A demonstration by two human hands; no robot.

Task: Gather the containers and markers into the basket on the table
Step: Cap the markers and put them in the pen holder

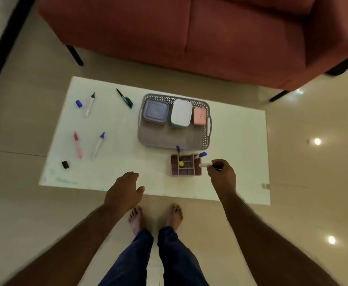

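A grey lattice basket [207, 133] on the white table [237, 145] holds three lidded containers: purple [155, 111], white [181, 112] and pink [200, 116]. In front of it a pink divided organiser [186, 165] has a couple of markers standing in it. My right hand [222, 173] grips a white marker with a black cap [212, 165] just right of the organiser. My left hand [125, 189] hovers over the table's near edge with relaxed fingers and holds nothing. Loose markers lie to the left: green-tipped white [90, 104], dark green [124, 98], pink [78, 145], blue-tipped white [98, 145].
A loose blue cap [78, 103] and a black cap [65, 164] lie on the table's left part. A red sofa [200, 34] stands behind the table. My bare feet [155, 217] are on the tiled floor at the near edge.
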